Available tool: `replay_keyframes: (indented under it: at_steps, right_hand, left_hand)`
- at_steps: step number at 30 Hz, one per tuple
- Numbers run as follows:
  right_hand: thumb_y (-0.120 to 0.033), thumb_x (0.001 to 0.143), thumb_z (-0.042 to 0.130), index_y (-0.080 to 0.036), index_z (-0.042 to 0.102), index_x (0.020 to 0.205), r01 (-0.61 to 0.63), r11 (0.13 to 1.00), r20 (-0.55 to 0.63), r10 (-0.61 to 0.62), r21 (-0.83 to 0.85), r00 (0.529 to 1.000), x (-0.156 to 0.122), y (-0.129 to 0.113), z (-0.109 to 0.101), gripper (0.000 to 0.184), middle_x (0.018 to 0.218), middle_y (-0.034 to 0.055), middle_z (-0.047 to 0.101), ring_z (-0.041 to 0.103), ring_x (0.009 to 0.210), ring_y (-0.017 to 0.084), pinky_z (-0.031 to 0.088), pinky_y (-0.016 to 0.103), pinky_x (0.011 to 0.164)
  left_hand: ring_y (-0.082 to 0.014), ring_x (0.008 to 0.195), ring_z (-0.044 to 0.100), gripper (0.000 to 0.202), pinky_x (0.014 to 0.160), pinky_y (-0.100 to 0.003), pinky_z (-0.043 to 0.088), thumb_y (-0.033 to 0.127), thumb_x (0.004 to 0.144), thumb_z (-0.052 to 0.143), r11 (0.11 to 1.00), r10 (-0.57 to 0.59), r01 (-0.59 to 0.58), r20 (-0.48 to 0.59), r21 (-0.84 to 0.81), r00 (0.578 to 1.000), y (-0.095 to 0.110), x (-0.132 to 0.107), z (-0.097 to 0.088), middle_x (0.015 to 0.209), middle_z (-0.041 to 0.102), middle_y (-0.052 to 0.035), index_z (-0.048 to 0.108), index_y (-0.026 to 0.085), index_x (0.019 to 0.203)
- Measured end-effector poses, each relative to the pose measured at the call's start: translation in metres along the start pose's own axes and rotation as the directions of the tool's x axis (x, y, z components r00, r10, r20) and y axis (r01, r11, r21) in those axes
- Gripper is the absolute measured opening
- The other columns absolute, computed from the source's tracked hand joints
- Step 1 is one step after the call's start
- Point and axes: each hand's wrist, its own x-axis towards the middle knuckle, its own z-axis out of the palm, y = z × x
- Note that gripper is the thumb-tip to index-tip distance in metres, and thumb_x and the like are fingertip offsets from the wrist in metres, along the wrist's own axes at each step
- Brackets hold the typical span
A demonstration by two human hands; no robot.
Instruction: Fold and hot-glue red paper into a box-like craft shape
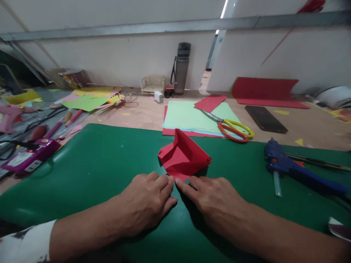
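Observation:
A partly folded red paper (183, 155) lies on the green mat (95, 164), its upper flaps standing up. My left hand (146, 201) rests knuckles-up at the paper's near edge, fingers curled and pressed down on that edge. My right hand (211, 199) lies beside it, fingers stretched flat, the fingertips pressing the same near edge. Both hands meet at the paper's near corner.
Scissors (233, 128) with red and yellow handles lie on a stack of light green paper (189, 115). A blue glue gun (290, 168) lies at right, a black phone (265, 118) beyond it. A grey bottle (181, 69) stands at the wall. Pens and coloured papers clutter the left.

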Motion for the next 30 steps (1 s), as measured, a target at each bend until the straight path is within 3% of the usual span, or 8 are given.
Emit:
replay_keyframes:
  at_steps: [13,17,21,30]
  right_hand:
    - [-0.005,0.074,0.047,-0.019,0.045,0.117,0.04,0.998,-0.068,-0.043,-0.044,0.997,-0.013,0.01,-0.006,0.046,0.074,0.0004,0.061,0.055,0.057,0.016,0.025,0.029,0.049]
    - [-0.006,0.075,0.047,-0.016,0.039,0.126,0.01,0.997,-0.018,-0.011,-0.079,1.0,-0.001,0.005,-0.009,0.053,0.076,0.0023,0.062,0.056,0.057,0.016,0.021,0.03,0.046]
    - [-0.01,0.075,0.05,-0.016,0.044,0.12,0.017,0.993,0.048,-0.012,-0.113,0.999,0.003,0.001,-0.01,0.047,0.081,0.0045,0.064,0.058,0.058,0.018,0.019,0.031,0.045]
    - [-0.009,0.07,0.055,-0.019,0.047,0.119,0.024,0.988,-0.005,-0.026,-0.153,1.0,-0.025,0.011,-0.009,0.051,0.077,0.0027,0.063,0.057,0.058,0.019,0.029,0.03,0.049]
  left_hand:
    - [-0.0211,0.069,0.057,0.038,0.056,-0.035,0.05,0.034,0.094,0.033,1.0,0.012,-0.012,0.015,0.001,1.0,0.0,-0.001,-0.003,0.085,0.063,-0.0079,0.054,0.009,0.113]
    - [-0.0217,0.068,0.057,0.038,0.055,-0.036,0.049,0.035,0.094,0.033,1.0,0.008,-0.008,0.026,0.005,1.0,0.001,-0.001,-0.002,0.082,0.062,-0.0078,0.055,0.009,0.11]
    - [-0.0218,0.068,0.057,0.036,0.055,-0.035,0.05,0.034,0.094,0.032,1.0,0.009,-0.01,0.018,0.024,1.0,0.001,-0.001,-0.001,0.081,0.062,-0.0077,0.056,0.011,0.107]
    - [-0.0201,0.066,0.056,0.033,0.054,-0.033,0.048,0.032,0.094,0.034,0.999,0.038,-0.037,-0.066,0.019,0.997,-0.001,-0.004,0.001,0.081,0.063,-0.007,0.055,0.01,0.108]
